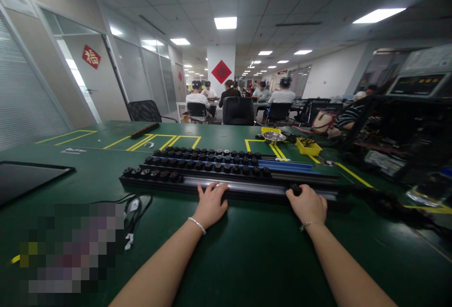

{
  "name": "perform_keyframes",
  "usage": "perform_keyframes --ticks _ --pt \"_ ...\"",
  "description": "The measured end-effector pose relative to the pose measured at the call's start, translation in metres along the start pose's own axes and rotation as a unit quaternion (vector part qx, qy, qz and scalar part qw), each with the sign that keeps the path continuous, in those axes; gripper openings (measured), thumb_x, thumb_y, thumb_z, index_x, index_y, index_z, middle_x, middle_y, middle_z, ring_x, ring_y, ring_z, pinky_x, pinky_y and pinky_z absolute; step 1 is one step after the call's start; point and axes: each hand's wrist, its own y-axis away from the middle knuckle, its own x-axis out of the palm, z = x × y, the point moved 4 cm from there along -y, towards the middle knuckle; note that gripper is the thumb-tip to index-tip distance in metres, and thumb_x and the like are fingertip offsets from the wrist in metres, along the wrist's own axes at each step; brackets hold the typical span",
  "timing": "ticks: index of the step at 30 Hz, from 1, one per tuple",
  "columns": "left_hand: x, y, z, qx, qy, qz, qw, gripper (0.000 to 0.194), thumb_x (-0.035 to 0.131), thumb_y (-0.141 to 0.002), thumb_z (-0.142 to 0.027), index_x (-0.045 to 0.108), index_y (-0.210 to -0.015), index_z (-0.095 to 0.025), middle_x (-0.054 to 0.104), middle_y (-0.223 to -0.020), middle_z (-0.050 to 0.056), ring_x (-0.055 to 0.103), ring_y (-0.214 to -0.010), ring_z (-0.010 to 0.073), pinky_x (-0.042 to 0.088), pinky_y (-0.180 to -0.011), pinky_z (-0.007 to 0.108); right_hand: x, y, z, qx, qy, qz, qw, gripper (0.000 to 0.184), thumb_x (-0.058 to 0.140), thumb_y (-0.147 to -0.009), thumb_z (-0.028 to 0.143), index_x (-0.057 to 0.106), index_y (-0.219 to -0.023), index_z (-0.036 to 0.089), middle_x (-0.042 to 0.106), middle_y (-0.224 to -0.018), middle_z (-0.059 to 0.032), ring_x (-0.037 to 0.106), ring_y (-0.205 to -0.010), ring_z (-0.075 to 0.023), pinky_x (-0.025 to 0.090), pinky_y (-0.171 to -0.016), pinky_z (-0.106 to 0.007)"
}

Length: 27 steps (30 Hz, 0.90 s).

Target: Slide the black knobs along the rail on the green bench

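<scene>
Across the green table lie several long black trays in rows. The nearest tray (148,183) carries small black knob-like parts (154,174) at its left end, and a shiny metal strip shows along the rest. My left hand (212,203) rests with fingers spread on the near edge of that strip, holding nothing visible. Towards the tray's right end, my right hand (310,206) pinches a small round black part (295,189) just over the strip; its exact kind is too small to tell. Behind, further rows of similar black parts (212,166) sit above blue rails (289,165).
A metal bowl (274,136) and a yellow bin (308,148) stand at the back right. An opened black equipment case (384,128) is on the right. A dark flat panel (31,180) lies left, near a cable (141,213). Several people sit at tables beyond.
</scene>
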Motion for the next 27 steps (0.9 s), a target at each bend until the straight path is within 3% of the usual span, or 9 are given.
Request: perform_keyframes --ticks 27 --pt "-0.002 0.000 -0.002 -0.004 -0.013 0.003 1.000 0.044 0.047 -0.079 -0.023 0.044 -0.121 -0.032 0.053 -0.128 0.000 0.034 -0.126 0.0248 -0.002 -0.102 0.068 -0.001 -0.006 -0.012 0.023 0.017 -0.007 1.000 0.042 0.040 -0.075 0.044 0.059 -0.096 0.013 0.064 -0.089 -0.0121 0.057 -0.087 -0.0252 0.036 -0.083 -0.036"
